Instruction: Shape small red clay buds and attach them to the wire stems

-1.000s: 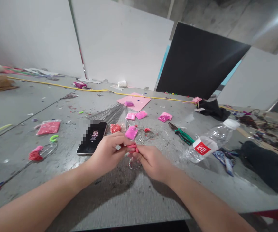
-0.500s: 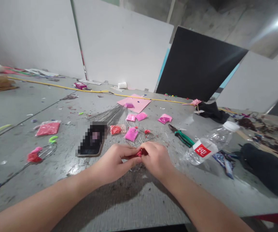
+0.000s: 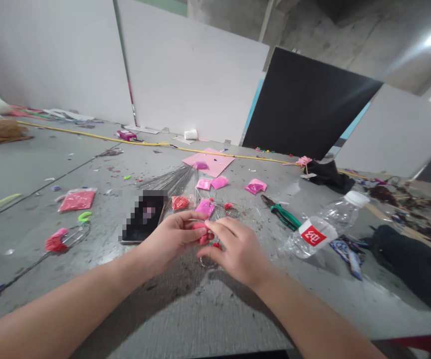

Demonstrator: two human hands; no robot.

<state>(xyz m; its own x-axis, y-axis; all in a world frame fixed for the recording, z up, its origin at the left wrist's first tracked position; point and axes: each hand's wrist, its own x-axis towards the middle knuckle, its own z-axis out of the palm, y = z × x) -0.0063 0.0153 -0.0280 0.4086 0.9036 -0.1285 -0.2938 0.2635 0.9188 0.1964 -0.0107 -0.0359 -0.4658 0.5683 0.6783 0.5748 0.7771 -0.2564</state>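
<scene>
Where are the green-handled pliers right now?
In the head view, the pliers lie on the table, beyond and to the right of the right hand, just left of the clear bottle.

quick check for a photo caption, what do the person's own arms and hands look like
The left hand and right hand are bare, with no glove, ring or marking that can be made out. The left forearm and right forearm are uncovered too, with no sleeve, watch or bracelet in view.
</scene>
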